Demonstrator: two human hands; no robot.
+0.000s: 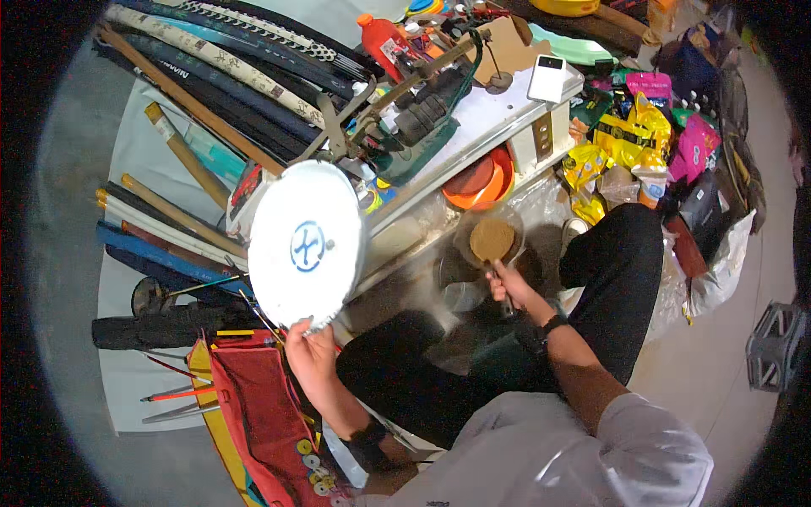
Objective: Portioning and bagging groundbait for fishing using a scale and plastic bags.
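Note:
My left hand (313,355) grips the lower rim of a round white lid (285,272), which is tilted up and bears a blue cross-like mark in a ring. On the right, my right hand (510,288) is closed around the dark handle of a scoop (492,241) heaped with tan, grainy material. The scoop is above a round container (461,269) between my knees; the container's contents are hard to make out. Both wrists wear dark bands.
Beyond the lid, a low table (469,136) holds a green metal device (412,146), a red bottle (383,47) and a white phone (547,79). Orange bowls (485,180) lie under it. Colourful bags (633,139) crowd the right, rod cases (209,57) the left, and a red bag (260,405) lies lower left.

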